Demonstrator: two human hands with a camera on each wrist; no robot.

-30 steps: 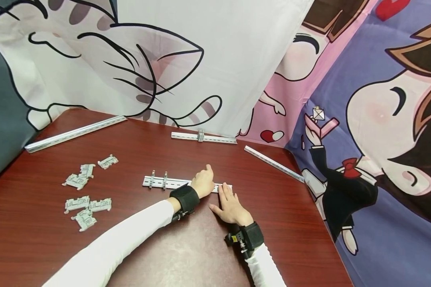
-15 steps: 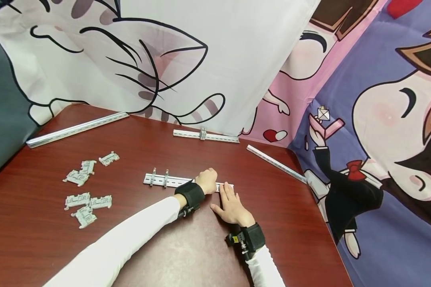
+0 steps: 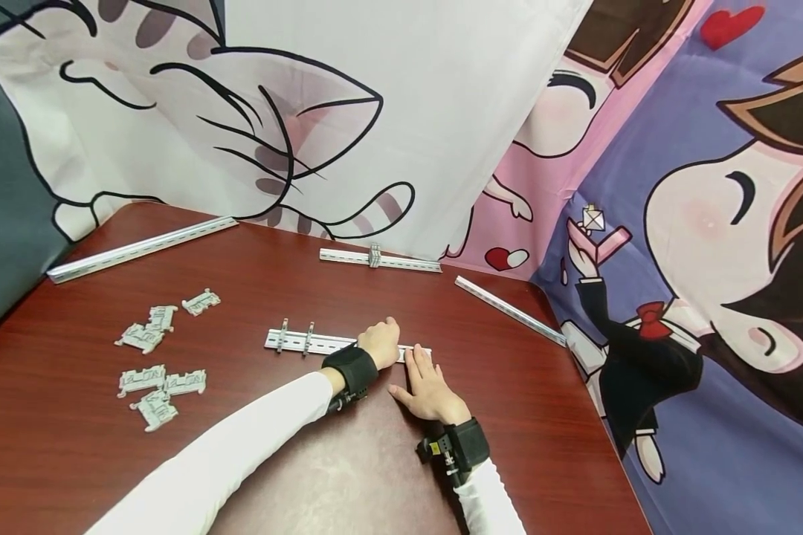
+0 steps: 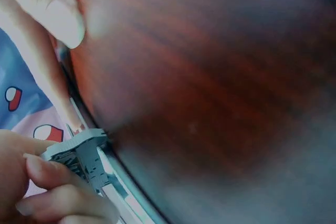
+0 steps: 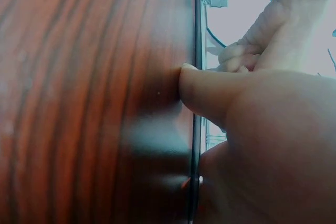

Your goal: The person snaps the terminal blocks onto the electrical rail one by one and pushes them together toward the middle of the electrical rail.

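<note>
A slotted metal DIN rail (image 3: 328,342) lies across the middle of the table, with two thin terminal blocks (image 3: 308,339) standing upright near its left end. My left hand (image 3: 378,344) is over the right half of the rail. In the left wrist view, its curled fingers pinch a grey terminal block (image 4: 86,156) set right at the rail; from the head, the hand hides this block. My right hand (image 3: 432,394) lies with straight fingers, their tips on the rail's right end and the thumb out on the tabletop.
Several loose terminal blocks (image 3: 143,380) lie flat on the left side of the table. Along the back are a long rail (image 3: 140,249), a shorter rail (image 3: 408,261) carrying a small cluster of blocks (image 3: 374,255), and another rail (image 3: 508,310) at the right. A printed curtain (image 3: 442,111) hangs behind.
My left hand has shifted slightly right along the rail, and its raised index finger has come down. The right hand stays in place on the rail's end.
</note>
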